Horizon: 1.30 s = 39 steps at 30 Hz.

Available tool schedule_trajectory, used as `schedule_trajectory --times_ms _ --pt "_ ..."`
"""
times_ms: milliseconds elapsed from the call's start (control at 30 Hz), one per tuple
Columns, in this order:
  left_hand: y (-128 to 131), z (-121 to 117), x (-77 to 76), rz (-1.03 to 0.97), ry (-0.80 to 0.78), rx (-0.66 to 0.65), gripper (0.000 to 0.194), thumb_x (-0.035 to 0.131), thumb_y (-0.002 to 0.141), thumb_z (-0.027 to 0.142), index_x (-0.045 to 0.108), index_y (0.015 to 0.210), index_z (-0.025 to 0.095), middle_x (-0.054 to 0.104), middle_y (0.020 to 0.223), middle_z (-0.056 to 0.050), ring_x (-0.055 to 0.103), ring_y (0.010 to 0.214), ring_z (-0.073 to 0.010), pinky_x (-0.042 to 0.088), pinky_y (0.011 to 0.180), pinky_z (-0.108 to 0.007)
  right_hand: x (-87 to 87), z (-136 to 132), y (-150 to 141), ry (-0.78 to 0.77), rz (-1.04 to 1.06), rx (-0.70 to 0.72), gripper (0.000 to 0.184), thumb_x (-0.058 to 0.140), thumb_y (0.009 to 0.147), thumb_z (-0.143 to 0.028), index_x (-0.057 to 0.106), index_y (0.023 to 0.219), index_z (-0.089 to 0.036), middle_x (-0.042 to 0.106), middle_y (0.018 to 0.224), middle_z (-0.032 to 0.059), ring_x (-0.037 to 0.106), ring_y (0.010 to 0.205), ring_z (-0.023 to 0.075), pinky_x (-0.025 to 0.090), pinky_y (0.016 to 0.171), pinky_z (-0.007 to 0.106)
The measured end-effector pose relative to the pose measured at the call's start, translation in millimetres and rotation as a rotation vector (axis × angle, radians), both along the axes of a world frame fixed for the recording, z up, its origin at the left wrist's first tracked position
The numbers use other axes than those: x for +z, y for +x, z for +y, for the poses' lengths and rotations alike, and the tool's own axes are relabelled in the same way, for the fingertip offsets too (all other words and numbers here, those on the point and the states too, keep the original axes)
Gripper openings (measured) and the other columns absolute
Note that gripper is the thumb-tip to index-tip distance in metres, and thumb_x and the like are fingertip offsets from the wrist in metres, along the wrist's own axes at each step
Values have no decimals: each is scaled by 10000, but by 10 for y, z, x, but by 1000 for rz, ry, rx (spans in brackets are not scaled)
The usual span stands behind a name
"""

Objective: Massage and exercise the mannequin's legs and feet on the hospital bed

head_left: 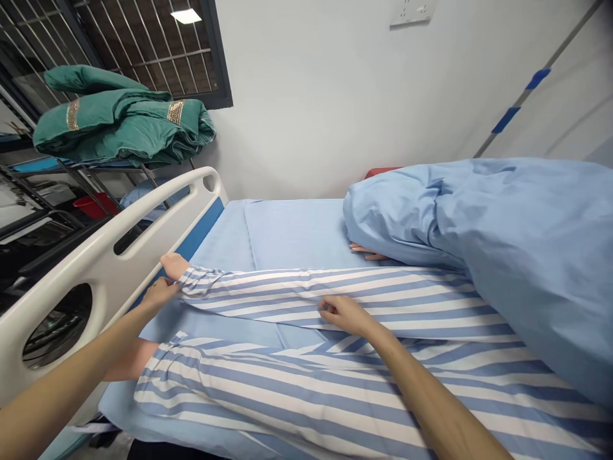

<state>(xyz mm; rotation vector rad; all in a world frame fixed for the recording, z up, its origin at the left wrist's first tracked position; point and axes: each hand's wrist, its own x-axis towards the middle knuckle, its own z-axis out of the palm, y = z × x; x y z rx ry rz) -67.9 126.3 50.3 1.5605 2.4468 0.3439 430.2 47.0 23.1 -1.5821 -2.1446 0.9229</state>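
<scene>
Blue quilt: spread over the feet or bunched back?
Bunched back: the blue quilt is heaped at right, and both feet and striped trouser legs show.

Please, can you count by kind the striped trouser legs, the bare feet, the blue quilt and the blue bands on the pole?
Striped trouser legs: 2
Bare feet: 2
Blue quilt: 1
Blue bands: 2
Total: 7

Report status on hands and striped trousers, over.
Left hand at far leg's cuff. Right hand at same leg, fingers curled. Striped trousers laid lengthwise; blue quilt overlaps far leg.
</scene>
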Motion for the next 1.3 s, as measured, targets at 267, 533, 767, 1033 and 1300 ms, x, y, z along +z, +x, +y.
schedule_trajectory --times_ms 267,533,767,1033,1300 --pt "552 -775 269 -23 410 -126 338 466 730 369 467 1014 184 584 936 -64 571 860 -216 452 777 -347 -168 68 71 -48 175 -7 191 473 782 -297 606 802 -161 599 551 -4 527 504 120 377 526 221" --pt "868 -1545 -223 -82 192 -572 215 343 825 294 543 776 230 618 765 -20 569 767 -180 408 735 -299 -83 -78 -10 9 192 -93 190 470 747 -257 605 803 -136 606 582 0 549 521 125 402 534 223" --pt "788 -1529 -327 122 143 -646 253 324 855 261 575 855 228 660 878 -54 591 873 -201 384 781 -310 226 -790 -388 122 102 -140 202 465 765 -242 624 844 -147 612 638 1 539 592 125 389 581 223" --pt "799 -1667 -148 -43 222 -792 216 367 786 219 569 861 205 630 910 -56 561 917 -196 396 827 -306 224 -1894 -948 247 277 -382 191 468 807 -304 621 827 -192 619 701 28 544 635 164 401 620 267" --pt "807 -1711 -192 192 -100 -990 667 588 550 258 493 1205 174 601 1140 -122 539 1045 -311 388 892 -410 -491 -2742 -1013 -151 641 -583 227 579 696 -388 627 780 -183 575 566 3 512 525 148 370 504 261"
